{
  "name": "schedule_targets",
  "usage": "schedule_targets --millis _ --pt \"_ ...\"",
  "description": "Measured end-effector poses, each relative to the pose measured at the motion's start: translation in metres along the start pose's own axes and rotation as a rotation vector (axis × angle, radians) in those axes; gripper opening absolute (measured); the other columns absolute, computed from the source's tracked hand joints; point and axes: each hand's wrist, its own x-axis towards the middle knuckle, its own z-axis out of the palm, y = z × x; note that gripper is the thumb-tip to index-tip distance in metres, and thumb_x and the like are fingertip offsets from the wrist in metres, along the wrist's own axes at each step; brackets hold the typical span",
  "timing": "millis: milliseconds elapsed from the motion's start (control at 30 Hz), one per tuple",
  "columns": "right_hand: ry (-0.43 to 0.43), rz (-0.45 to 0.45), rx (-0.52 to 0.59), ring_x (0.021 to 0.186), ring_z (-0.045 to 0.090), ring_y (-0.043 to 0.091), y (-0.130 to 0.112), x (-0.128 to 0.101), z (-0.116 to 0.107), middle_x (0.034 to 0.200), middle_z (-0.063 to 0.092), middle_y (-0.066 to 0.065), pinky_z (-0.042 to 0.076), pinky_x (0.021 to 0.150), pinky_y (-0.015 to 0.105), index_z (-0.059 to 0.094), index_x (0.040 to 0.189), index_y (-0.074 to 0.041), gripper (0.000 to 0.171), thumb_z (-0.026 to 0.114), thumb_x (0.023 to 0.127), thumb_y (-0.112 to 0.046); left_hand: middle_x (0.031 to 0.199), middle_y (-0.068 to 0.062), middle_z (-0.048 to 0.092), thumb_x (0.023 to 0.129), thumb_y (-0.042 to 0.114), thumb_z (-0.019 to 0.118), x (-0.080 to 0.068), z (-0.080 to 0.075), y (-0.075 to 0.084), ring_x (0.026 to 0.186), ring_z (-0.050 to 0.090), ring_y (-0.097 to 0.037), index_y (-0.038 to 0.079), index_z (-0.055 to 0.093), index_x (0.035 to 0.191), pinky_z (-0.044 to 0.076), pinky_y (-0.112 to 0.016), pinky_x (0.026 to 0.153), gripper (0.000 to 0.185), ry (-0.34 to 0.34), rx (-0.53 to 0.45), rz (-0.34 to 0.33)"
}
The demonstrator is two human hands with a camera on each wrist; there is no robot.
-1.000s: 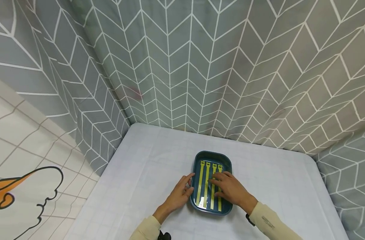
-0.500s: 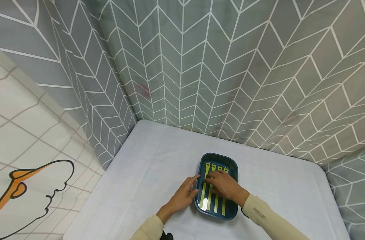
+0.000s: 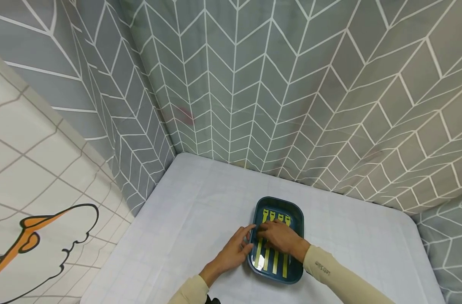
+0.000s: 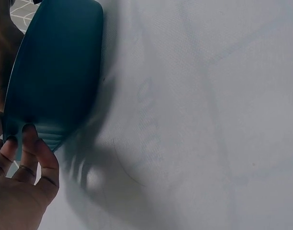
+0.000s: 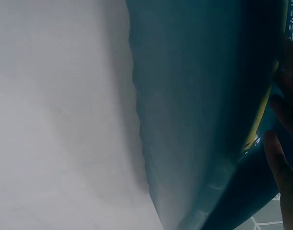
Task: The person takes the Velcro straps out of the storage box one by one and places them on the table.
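A dark teal tray [image 3: 300, 257] sits on the white table and holds several yellow strips [image 3: 276, 262] laid side by side. My right hand [image 3: 268, 235] lies across the strips, its fingers reaching toward the tray's left side. My left hand [image 3: 247, 240] is beside the tray, with fairly straight fingers touching its left rim. In the left wrist view the left fingers [image 4: 30, 152] rest against the tray's outer wall [image 4: 55, 72]. The right wrist view shows the tray wall [image 5: 194, 96], one yellow strip [image 5: 261, 115] and a finger [image 5: 280, 160] close to it.
The white cloth-covered table [image 3: 185, 219] spreads to the left and right of the tray. A grey chevron curtain [image 3: 253, 84] closes off the back and right side. A pale cloth with a cartoon print [image 3: 44, 236] hangs at the left.
My right hand has slid left across the strips toward the tray's left side. The left hand stays at the rim. The head view has shifted slightly.
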Motion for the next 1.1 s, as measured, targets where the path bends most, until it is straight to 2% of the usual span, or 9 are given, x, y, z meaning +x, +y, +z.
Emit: schedule_targets --millis 200,367,600,900,1100 --pt "-0.001 -0.040 -0.076 0.113 0.061 0.016 0.000 0.005 -0.001 0.119 0.069 -0.001 0.051 0.099 0.044 0.074 0.117 -0.021 0.034 0.081 0.085 -0.022 0.113 -0.007 0.048 0.101 0.009 0.056 0.001 0.000 -0.004 0.082 0.051 0.000 0.008 0.037 0.152 0.049 -0.019 0.071 0.054 0.007 0.028 0.033" --pt "-0.006 -0.100 -0.145 0.110 0.061 0.015 -0.002 0.011 -0.003 0.118 0.071 -0.003 0.051 0.097 0.043 0.075 0.114 -0.022 0.031 0.082 0.083 -0.023 0.113 -0.002 0.047 0.101 0.010 0.056 0.001 0.000 -0.006 0.082 0.051 0.001 0.011 0.037 0.153 0.048 -0.019 0.072 0.055 0.004 0.020 0.022" --pt "-0.055 -0.112 -0.149 0.108 0.061 0.015 -0.003 0.017 -0.003 0.114 0.072 -0.004 0.051 0.098 0.043 0.076 0.110 -0.023 0.026 0.081 0.085 -0.022 0.112 -0.001 0.047 0.101 0.010 0.056 0.000 0.002 -0.007 0.081 0.049 0.001 0.012 0.037 0.152 0.047 -0.018 0.072 0.055 0.008 0.021 0.025" --pt "-0.036 -0.130 -0.169 0.105 0.061 0.013 -0.001 0.015 0.001 0.112 0.073 -0.006 0.052 0.096 0.041 0.077 0.109 -0.025 0.023 0.078 0.087 -0.021 0.111 0.000 0.046 0.101 0.009 0.056 0.000 0.002 -0.001 0.080 0.048 0.001 0.013 0.037 0.152 0.045 -0.018 0.071 0.055 0.002 0.009 0.010" --pt "-0.040 -0.148 -0.200 0.104 0.060 0.013 0.000 0.015 0.002 0.112 0.072 -0.006 0.052 0.094 0.037 0.077 0.109 -0.025 0.020 0.076 0.089 -0.023 0.111 0.000 0.045 0.101 0.009 0.056 -0.001 0.003 -0.002 0.079 0.048 0.001 0.014 0.036 0.153 0.045 -0.018 0.070 0.056 -0.001 0.005 0.001"
